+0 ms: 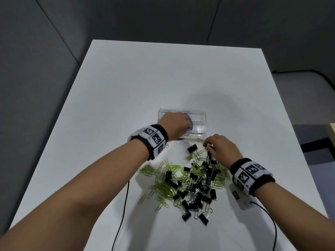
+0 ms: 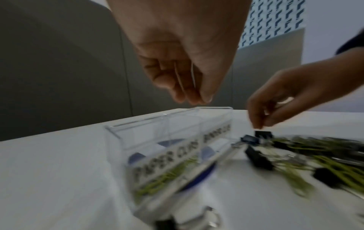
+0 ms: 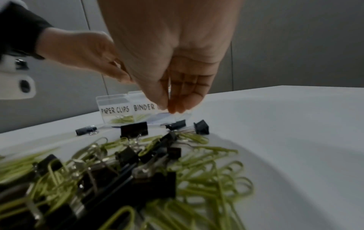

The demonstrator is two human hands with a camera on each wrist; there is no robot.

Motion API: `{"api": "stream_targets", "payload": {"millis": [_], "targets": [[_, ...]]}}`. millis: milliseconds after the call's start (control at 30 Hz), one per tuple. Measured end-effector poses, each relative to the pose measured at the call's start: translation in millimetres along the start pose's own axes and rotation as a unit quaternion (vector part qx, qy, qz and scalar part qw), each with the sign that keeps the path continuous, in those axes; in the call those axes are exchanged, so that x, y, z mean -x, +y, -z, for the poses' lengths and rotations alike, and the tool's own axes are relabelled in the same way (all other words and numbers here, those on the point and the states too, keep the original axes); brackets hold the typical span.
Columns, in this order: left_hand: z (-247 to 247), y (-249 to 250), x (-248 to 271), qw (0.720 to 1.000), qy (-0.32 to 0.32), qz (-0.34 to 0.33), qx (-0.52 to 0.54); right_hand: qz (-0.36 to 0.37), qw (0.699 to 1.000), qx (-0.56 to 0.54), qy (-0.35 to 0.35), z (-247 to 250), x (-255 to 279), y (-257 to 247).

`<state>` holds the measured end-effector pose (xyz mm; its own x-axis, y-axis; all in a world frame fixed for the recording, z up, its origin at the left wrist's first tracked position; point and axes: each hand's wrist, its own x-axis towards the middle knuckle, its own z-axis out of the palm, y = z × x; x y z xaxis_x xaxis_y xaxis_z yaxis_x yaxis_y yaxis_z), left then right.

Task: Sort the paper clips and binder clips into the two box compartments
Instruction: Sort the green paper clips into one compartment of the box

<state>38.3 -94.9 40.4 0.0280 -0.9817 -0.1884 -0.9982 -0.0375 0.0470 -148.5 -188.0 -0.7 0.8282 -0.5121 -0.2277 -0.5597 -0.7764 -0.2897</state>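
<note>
A clear two-compartment box (image 1: pixel 199 113) (image 2: pixel 157 121) (image 3: pixel 112 99) stands mid-table, labelled PAPER CLIPS and BINDER CLIPS. Green paper clips (image 2: pixel 167 175) (image 3: pixel 122 119) lie in its left compartment. My left hand (image 1: pixel 174 124) (image 2: pixel 193 96) hovers over that compartment, fingers pointing down with nothing visible between them. A mixed pile (image 1: pixel 190 182) of green paper clips and black binder clips lies in front of the box. My right hand (image 1: pixel 213 145) (image 2: pixel 258 124) (image 3: pixel 175 109) is at the pile's far end, fingertips pinched on a black binder clip (image 2: pixel 263 134) (image 3: pixel 176 124).
The white table (image 1: pixel 126 87) has its edges left, right and far. A blue round mark (image 1: pixel 179 139) shows under the box. Black cables (image 1: pixel 123 211) (image 1: pixel 268 212) trail from both wrists across the near table. A stray binder clip (image 3: pixel 85 130) lies left of the pile.
</note>
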Motion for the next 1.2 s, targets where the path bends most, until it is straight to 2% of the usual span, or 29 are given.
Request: {"api": "stream_targets", "payload": {"millis": [100, 167, 233, 467, 633, 767, 867, 1033, 1133, 1200], "targets": [[-25.7, 28.7, 0.9, 0.995, -0.046, -0.086, 0.0, -0.043, 0.998, 0.039, -0.017, -4.6, 2.8, 5.6], [-40.5, 38.4, 3.9, 0.992, -0.088, -0.09, -0.007, -0.061, 0.996, 0.047, -0.049, -7.1, 5.2, 2.4], [-48.7, 42.7, 10.0, 0.992, -0.102, -0.073, -0.005, -0.063, 0.995, 0.044, -0.056, -11.1, 7.1, -2.9], [-64.7, 38.7, 40.7, 0.996, -0.087, 0.001, 0.017, -0.009, 0.998, 0.034, -0.058, -26.1, 9.0, -26.0], [-67.6, 18.6, 59.3, 0.999, -0.033, 0.018, 0.021, 0.018, 0.998, -0.021, -0.055, -24.6, 2.6, -36.7], [-64.2, -7.0, 74.3, 0.991, 0.004, 0.118, 0.061, 0.018, 0.998, -0.043, -0.037, -13.8, -3.3, -45.0], [-67.8, -17.7, 81.2, 0.982, 0.004, 0.174, 0.07, 0.029, 0.997, -0.048, -0.054, -12.2, -11.4, -56.7], [-74.4, -14.1, 76.4, 0.975, -0.005, 0.211, 0.071, 0.051, 0.995, -0.039, -0.073, -21.8, -24.8, -76.0], [-71.6, -10.0, 72.2, 0.97, 0.005, 0.229, 0.075, 0.059, 0.995, -0.059, -0.051, -20.4, -27.5, -79.3], [-71.0, -7.4, 71.4, 0.974, 0.026, 0.212, 0.069, 0.067, 0.996, -0.046, -0.028, -17.4, -26.2, -72.8]]}}
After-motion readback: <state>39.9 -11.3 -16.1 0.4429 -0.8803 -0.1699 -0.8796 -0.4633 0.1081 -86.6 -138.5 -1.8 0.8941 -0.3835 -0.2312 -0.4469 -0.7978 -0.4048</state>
